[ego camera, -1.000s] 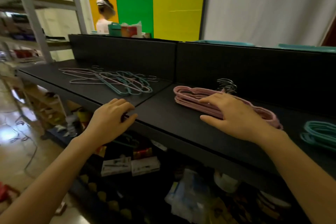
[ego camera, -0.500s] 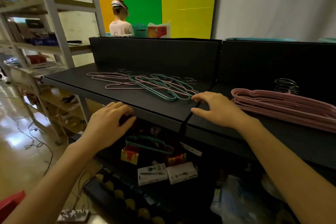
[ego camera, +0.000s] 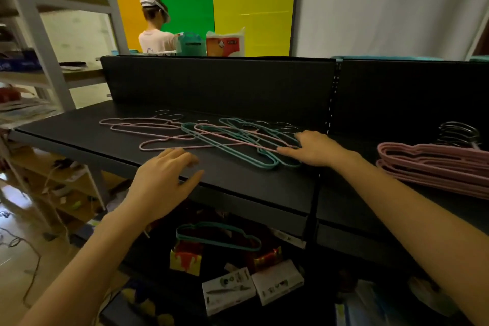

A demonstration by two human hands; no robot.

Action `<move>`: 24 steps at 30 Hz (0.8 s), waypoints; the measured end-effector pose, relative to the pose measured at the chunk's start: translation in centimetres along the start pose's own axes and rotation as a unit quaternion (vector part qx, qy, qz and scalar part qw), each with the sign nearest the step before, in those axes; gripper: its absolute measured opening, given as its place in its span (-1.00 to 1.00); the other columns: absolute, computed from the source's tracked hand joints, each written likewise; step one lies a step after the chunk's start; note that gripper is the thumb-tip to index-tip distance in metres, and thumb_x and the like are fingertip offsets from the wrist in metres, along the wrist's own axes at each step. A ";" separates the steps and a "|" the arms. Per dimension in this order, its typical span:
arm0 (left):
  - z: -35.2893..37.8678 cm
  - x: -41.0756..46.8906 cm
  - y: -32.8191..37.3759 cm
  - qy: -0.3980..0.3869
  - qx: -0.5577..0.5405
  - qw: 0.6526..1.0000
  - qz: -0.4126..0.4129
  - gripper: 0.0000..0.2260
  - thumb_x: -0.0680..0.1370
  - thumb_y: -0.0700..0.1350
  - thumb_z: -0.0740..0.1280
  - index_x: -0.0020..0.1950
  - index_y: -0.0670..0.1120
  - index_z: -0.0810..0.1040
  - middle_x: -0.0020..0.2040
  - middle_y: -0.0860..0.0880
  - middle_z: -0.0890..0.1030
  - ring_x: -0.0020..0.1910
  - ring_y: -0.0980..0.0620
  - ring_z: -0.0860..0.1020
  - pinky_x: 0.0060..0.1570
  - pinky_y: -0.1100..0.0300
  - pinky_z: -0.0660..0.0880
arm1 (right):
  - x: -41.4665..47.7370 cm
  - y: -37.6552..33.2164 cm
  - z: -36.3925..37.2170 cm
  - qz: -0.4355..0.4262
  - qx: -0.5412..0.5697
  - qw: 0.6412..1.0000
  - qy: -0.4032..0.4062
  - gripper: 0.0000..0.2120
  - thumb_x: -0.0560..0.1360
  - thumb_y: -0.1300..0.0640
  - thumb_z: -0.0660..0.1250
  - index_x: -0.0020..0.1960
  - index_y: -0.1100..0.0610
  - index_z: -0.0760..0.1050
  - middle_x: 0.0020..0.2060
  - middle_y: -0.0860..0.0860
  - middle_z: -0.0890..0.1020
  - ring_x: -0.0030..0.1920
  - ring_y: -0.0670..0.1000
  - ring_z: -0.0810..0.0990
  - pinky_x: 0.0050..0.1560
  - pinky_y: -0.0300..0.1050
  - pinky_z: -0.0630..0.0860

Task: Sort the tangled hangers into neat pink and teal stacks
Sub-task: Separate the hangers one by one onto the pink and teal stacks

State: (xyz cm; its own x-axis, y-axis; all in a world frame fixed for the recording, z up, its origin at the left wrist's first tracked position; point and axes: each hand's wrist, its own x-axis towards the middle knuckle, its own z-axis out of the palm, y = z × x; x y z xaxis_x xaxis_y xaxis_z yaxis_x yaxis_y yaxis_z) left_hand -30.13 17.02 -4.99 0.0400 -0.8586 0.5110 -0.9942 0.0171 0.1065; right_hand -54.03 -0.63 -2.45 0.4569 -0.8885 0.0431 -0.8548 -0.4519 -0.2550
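Tangle: pink and teal hangers (ego camera: 227, 137) lie interlaced mid-shelf on a black shelf (ego camera: 79, 130).
Right hand (ego camera: 315, 148): fingers rest on the tangle's right end, grip open.
Left hand (ego camera: 161, 182): spread at the shelf's front edge, grip open, holding nothing.
Pink stack (ego camera: 434, 167): neat pile, far right.
Lower shelf: teal hangers (ego camera: 219, 235).

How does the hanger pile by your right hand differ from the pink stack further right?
The tangled pile mixes pink and teal hangers; the pink stack is one colour. The pile lies spread out and crisscrossed; the stack is layered, with its hooks together. The right hand touches the pile; nothing touches the stack. Both lie on the black shelf.
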 end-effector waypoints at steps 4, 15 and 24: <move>1.2 3.9 -1.9 -0.021 -0.020 0.999 0.019 -0.70 0.53 0.07 0.23 0.21 -0.01 0.49 0.15 0.04 0.52 0.14 0.04 0.47 -0.01 0.19 0.42 | 2.3 -0.4 0.2 0.013 -0.017 0.999 -0.033 -0.28 0.28 -0.48 0.20 0.05 0.13 0.54 -0.07 0.06 0.62 -0.10 0.05 0.59 -0.04 0.00 0.57; 5.1 9.5 -5.8 -0.009 -0.071 0.995 0.065 -0.70 0.50 0.05 0.27 0.20 -0.01 0.49 0.12 0.02 0.52 0.06 0.07 0.49 -0.04 0.19 0.45 | 4.1 -0.7 -0.1 0.060 -0.022 0.998 -0.023 -0.29 0.28 -0.41 0.30 0.09 0.18 0.53 -0.07 0.10 0.60 -0.14 0.04 0.57 -0.17 -0.07 0.51; 6.2 13.4 -8.1 -0.015 -0.089 0.990 0.113 -0.71 0.51 0.03 0.26 0.19 -0.03 0.50 0.10 0.00 0.52 0.06 0.06 0.44 -0.04 0.21 0.38 | 1.3 0.0 -2.2 0.074 -0.060 0.985 0.147 -0.25 0.39 -0.33 0.22 0.43 0.08 0.28 0.24 0.02 0.46 0.01 -0.01 0.51 0.04 0.03 0.51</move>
State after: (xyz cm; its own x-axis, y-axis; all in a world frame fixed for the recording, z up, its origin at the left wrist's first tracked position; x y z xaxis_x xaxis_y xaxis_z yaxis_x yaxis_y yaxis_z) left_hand -22.14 2.18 -4.31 -0.1863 -0.8372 0.5141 -0.9441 0.2975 0.1423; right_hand -54.00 -2.00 -0.24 0.2499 -0.9217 0.2967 -0.9372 -0.3072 -0.1651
